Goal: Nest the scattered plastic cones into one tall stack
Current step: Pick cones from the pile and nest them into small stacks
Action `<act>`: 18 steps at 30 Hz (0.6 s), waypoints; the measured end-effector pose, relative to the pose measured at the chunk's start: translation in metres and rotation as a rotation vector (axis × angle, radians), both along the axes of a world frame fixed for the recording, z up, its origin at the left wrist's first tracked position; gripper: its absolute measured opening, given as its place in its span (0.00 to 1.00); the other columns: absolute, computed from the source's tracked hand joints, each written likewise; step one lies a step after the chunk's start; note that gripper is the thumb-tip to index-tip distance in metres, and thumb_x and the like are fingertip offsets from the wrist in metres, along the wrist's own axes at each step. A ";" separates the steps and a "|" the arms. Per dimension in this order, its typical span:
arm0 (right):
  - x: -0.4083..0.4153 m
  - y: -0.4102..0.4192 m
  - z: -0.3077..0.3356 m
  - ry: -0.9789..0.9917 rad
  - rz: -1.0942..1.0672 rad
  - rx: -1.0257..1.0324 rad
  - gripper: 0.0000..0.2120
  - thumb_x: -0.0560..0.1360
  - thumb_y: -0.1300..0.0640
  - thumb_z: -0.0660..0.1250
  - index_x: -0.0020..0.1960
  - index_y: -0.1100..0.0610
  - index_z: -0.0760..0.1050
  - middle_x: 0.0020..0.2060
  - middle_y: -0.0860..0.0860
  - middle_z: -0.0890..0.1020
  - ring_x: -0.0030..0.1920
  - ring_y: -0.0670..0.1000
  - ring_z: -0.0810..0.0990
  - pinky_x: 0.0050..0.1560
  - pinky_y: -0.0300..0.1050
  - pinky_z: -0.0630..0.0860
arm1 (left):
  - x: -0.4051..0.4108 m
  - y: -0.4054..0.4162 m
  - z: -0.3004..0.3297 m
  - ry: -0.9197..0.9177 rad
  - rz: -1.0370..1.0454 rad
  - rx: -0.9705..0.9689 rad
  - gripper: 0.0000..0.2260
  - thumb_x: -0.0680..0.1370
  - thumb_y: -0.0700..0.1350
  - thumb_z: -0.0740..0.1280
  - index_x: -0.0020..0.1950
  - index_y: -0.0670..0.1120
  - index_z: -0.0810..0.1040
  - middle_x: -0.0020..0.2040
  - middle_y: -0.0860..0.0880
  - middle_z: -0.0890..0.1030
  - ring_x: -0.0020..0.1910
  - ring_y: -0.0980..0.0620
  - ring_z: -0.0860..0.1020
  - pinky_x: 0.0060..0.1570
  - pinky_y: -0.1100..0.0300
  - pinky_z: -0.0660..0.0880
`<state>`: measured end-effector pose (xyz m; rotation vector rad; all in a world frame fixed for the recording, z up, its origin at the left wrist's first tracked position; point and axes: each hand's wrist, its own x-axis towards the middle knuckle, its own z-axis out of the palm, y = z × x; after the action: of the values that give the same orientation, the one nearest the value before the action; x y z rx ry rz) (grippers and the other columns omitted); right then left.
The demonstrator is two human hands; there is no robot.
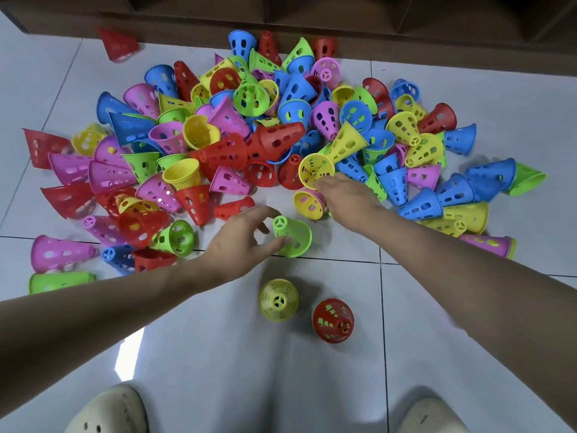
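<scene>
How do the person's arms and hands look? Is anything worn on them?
Both forearms are bare, with no sleeves in view. The left hand and the right hand wear no gloves, and no rings, watch or bracelet can be seen on them.

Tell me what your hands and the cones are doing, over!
Left hand gripping a green cone. Right hand pinching a yellow cone at the pile's edge. Yellow stack and red stack upright nearby. Nothing blocking.
</scene>
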<state>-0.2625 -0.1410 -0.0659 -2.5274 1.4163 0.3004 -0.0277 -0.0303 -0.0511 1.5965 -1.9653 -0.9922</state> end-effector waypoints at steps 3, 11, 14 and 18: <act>-0.002 -0.001 -0.003 0.007 0.029 -0.073 0.18 0.74 0.69 0.64 0.63 0.59 0.75 0.59 0.54 0.78 0.61 0.57 0.73 0.49 0.49 0.72 | 0.004 0.015 0.018 0.085 0.055 0.027 0.17 0.76 0.57 0.73 0.58 0.49 0.79 0.50 0.58 0.80 0.50 0.56 0.80 0.42 0.57 0.79; -0.020 0.020 0.004 -0.382 -0.033 -0.199 0.06 0.74 0.59 0.70 0.47 0.61 0.82 0.44 0.56 0.81 0.48 0.61 0.77 0.45 0.57 0.78 | 0.009 0.061 0.043 0.137 0.034 0.042 0.14 0.76 0.50 0.75 0.59 0.49 0.79 0.53 0.58 0.82 0.55 0.53 0.80 0.46 0.57 0.80; -0.025 0.048 0.020 -0.593 -0.174 -0.181 0.06 0.74 0.59 0.73 0.47 0.62 0.81 0.48 0.55 0.79 0.47 0.56 0.78 0.49 0.55 0.77 | 0.007 0.075 0.047 0.100 0.005 0.032 0.15 0.76 0.53 0.74 0.60 0.50 0.79 0.52 0.61 0.81 0.52 0.59 0.80 0.47 0.61 0.78; -0.026 0.087 0.041 -0.840 -0.373 -0.125 0.06 0.73 0.60 0.75 0.43 0.62 0.79 0.61 0.55 0.72 0.52 0.45 0.77 0.57 0.45 0.75 | 0.004 0.087 0.040 0.021 -0.059 0.037 0.16 0.76 0.59 0.70 0.59 0.53 0.77 0.54 0.60 0.81 0.54 0.59 0.78 0.51 0.62 0.76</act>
<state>-0.2885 -0.0544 -0.0250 -1.9797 1.4788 -0.8307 -0.0236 0.0567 -0.0116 1.5499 -2.0014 -1.0691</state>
